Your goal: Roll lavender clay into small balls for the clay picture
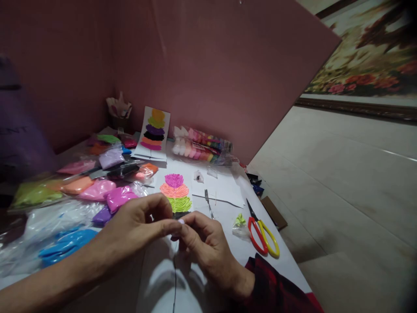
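Note:
My left hand (143,219) and my right hand (208,245) meet over the near end of a paper sheet, fingertips pinched together. Between the thumbs shows a tiny pale lilac bit (181,221) that looks like modelling clay; fingers hide most of it. Just beyond them lies a leaf-like clay picture with ridged tiers: magenta (174,180), coral (174,190), lime green (180,204) and black (181,214). My hands cover part of the black tier. A thin dark line (175,278) runs down the paper below.
Bagged coloured clay (119,198) crowds the left. A finished-looking card (152,134) leans at the back beside packed clay (202,145). To the right are a fork (208,202), a bag with lime clay (240,224) and red-and-yellow scissors (262,234) near the table edge.

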Available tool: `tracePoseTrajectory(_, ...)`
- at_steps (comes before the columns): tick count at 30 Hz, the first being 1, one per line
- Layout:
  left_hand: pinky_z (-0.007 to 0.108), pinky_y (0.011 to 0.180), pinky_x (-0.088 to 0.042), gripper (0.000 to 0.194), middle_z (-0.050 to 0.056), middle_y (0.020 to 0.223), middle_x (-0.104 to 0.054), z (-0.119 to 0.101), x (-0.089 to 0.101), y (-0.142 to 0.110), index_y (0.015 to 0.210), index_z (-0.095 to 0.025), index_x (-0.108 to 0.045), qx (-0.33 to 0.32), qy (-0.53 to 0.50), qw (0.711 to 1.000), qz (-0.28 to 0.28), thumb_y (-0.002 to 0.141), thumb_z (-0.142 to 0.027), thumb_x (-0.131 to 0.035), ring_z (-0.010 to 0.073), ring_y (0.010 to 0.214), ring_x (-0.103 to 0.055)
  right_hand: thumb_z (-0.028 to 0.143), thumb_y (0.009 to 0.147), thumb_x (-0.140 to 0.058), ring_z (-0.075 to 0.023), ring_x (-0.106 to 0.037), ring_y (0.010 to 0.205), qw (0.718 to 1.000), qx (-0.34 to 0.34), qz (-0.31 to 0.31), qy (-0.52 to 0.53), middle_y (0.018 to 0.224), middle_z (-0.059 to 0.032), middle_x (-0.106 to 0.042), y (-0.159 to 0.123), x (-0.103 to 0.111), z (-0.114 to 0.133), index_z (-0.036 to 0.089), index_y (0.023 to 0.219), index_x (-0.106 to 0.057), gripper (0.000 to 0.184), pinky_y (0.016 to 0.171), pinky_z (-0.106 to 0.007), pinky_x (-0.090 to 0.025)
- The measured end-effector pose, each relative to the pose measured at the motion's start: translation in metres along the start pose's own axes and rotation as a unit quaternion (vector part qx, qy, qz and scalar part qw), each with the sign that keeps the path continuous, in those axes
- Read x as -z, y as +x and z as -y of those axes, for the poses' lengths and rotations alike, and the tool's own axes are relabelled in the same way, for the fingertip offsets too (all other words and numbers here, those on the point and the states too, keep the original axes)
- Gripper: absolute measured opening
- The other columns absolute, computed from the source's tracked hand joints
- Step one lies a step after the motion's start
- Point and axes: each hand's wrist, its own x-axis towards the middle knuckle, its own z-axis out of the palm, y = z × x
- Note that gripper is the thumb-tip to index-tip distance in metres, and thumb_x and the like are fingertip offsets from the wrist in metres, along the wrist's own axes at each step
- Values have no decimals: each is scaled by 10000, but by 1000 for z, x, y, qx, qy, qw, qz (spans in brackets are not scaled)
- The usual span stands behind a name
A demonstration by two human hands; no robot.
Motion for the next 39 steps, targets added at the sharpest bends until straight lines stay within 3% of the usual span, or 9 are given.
tracePoseTrajectory(3,299,673,-426,233,5,850,-636,5,2,1,897,-221,-616,1,17,999,-34,776,-419,-630,182,774,-561,364,899,-524,-90,-501,546,998,44,-7,-36,639,5,-551,-1,0,2,146,861,-610,237,495,-203,-414)
tracePoseTrajectory(5,312,707,-440,312,27,930,-651,6,0,1,989,-227,-616,11,0,1000,-4,773,-452,-634,204,838,-579,333,899,-518,-103,-513,588,994,76,-17,-70,676,-7,-568,-1,0,4,151,865,-614,209,524,-218,-432)
tracePoseTrajectory(9,262,604,-441,325,13,785,-631,0,-6,-1,921,-183,-634,42,-77,991,104,802,-483,-594,158,695,-575,264,896,-506,-134,-551,676,982,135,-21,-127,770,-49,-617,-1,-1,7,138,891,-634,180,613,-268,-463)
tracePoseTrajectory(14,213,515,-398,283,-21,676,-578,-8,-6,-2,884,-159,-650,56,-81,988,118,808,-428,-610,105,570,-511,167,875,-502,-156,-579,741,963,200,-37,-177,810,-72,-637,-2,0,2,125,922,-638,150,670,-294,-466)
tracePoseTrajectory(22,216,487,-398,257,-29,634,-556,4,-6,-1,862,-157,-645,59,-82,989,106,820,-405,-590,106,529,-513,148,843,-523,-162,-602,735,965,180,-73,-176,849,-73,-662,-2,-2,-1,146,955,-636,159,649,-296,-489)
tracePoseTrajectory(33,213,478,-392,204,-43,610,-547,-4,-5,-1,795,-161,-615,59,-99,989,95,812,-364,-612,94,514,-503,131,831,-545,-163,-627,730,972,172,-72,-145,858,-71,-680,-3,-2,-3,141,1002,-607,182,633,-296,-497)
tracePoseTrajectory(39,204,481,-374,201,-53,588,-526,-2,-5,-1,759,-159,-609,56,-87,992,78,819,-351,-596,85,517,-484,105,846,-518,-175,-619,799,954,206,-61,-209,904,-92,-666,-2,-1,-2,119,1055,-610,229,672,-301,-502)
